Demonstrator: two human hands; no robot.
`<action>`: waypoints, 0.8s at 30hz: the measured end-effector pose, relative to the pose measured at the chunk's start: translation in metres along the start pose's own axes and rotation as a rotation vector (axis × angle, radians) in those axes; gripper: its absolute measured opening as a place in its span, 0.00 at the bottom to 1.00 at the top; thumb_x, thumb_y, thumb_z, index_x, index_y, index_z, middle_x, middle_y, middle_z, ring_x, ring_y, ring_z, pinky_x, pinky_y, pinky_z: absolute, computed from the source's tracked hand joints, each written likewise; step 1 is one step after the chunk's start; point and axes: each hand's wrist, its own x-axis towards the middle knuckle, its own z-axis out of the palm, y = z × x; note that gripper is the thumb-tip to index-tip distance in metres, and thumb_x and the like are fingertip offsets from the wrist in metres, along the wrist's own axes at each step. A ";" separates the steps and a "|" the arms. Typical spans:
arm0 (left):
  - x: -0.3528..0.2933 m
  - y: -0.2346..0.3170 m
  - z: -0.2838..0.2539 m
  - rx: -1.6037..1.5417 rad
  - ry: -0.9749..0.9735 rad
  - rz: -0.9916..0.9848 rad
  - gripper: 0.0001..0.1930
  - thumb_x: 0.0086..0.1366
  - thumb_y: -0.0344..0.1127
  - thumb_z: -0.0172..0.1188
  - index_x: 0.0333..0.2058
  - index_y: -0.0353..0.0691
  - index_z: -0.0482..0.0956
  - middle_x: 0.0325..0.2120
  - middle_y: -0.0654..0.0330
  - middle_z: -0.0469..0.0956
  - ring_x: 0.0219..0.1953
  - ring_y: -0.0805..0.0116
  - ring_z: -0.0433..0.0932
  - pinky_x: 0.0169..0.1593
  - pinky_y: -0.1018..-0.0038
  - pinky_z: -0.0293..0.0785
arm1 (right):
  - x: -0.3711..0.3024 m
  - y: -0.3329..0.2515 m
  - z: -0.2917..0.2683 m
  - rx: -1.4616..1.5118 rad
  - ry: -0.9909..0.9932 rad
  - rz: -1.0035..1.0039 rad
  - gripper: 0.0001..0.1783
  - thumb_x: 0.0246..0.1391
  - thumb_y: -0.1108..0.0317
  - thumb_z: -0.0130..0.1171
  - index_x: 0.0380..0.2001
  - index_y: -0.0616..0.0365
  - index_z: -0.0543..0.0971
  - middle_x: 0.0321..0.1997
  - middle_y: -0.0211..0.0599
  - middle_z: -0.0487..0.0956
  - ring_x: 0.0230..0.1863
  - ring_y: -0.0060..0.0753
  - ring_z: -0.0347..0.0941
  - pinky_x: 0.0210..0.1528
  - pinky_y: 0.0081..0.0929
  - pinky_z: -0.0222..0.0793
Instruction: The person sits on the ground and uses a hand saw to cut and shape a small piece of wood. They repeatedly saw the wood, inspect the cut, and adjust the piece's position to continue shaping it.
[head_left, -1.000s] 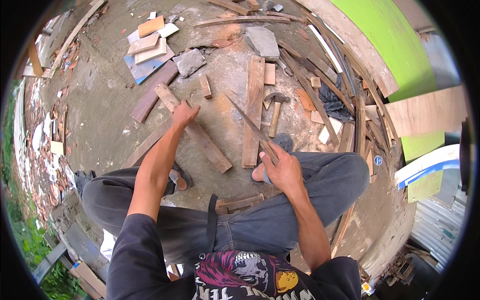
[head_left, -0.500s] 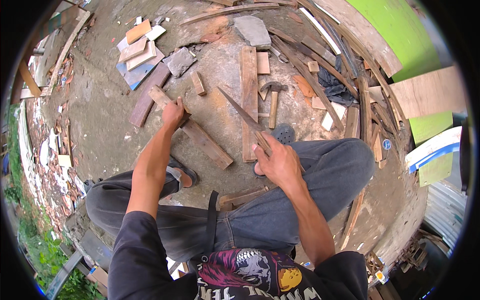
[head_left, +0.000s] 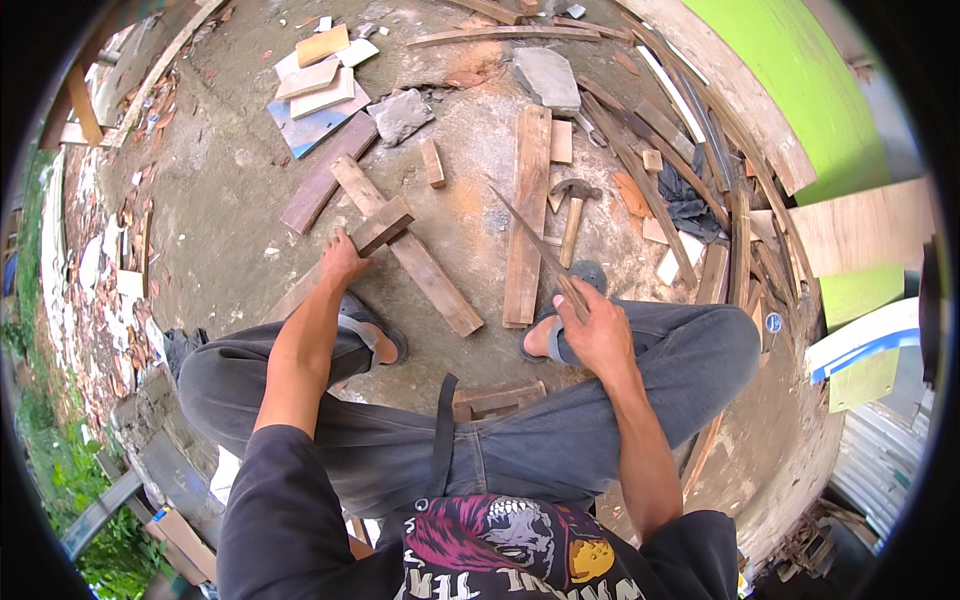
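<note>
My left hand (head_left: pixel 343 258) is closed round a brown wooden board (head_left: pixel 384 228) that lies across a longer plank (head_left: pixel 435 275) on the ground. Part of this board is hidden under my left hand and forearm. In my right hand (head_left: pixel 597 325) is a handsaw (head_left: pixel 532 232), gripped by its wooden handle above my right knee. Its narrow, tapering blade points away and to the left, apart from the crossed boards. Beneath the blade lies another flat plank (head_left: pixel 526 215), and a hammer (head_left: pixel 573 220) rests to the right of that plank.
A small wood block (head_left: pixel 433 163), a grey stone (head_left: pixel 401 116) and a dark board (head_left: pixel 330 170) lie ahead. Wood offcuts (head_left: pixel 322 80) are piled at the far left. Long timber strips (head_left: pixel 640 170) and a black cloth (head_left: pixel 690 200) lie to the right, near a green panel (head_left: pixel 800 90).
My left hand has slid nearer along the board, uncovering its far end where it crosses the plank. The saw has shifted slightly right, and the whole view has turned a little.
</note>
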 end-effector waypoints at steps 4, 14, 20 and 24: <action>-0.004 -0.013 -0.006 0.013 -0.078 0.027 0.43 0.50 0.50 0.74 0.60 0.39 0.64 0.57 0.47 0.73 0.62 0.48 0.70 0.63 0.56 0.68 | 0.003 0.005 0.002 -0.043 0.039 -0.003 0.28 0.59 0.51 0.61 0.55 0.59 0.79 0.44 0.61 0.82 0.48 0.61 0.80 0.51 0.44 0.74; -0.045 -0.032 -0.020 -0.140 0.309 0.307 0.36 0.49 0.47 0.68 0.54 0.35 0.66 0.47 0.43 0.76 0.51 0.44 0.76 0.53 0.56 0.75 | 0.010 -0.022 0.007 -0.015 0.046 -0.063 0.29 0.59 0.51 0.61 0.56 0.62 0.78 0.49 0.64 0.80 0.55 0.60 0.78 0.56 0.41 0.72; -0.063 -0.030 -0.092 -0.165 0.413 0.476 0.37 0.48 0.48 0.66 0.55 0.35 0.65 0.39 0.39 0.79 0.42 0.38 0.79 0.45 0.52 0.76 | 0.021 -0.021 0.000 0.154 0.033 -0.101 0.31 0.60 0.52 0.63 0.58 0.62 0.76 0.34 0.49 0.84 0.31 0.39 0.81 0.37 0.32 0.75; -0.079 -0.021 -0.139 -0.224 0.473 0.487 0.33 0.52 0.51 0.67 0.50 0.33 0.70 0.36 0.38 0.80 0.39 0.37 0.80 0.43 0.51 0.76 | 0.026 -0.025 -0.030 0.605 -0.102 0.022 0.30 0.62 0.55 0.63 0.60 0.65 0.74 0.23 0.31 0.77 0.18 0.17 0.66 0.23 0.20 0.64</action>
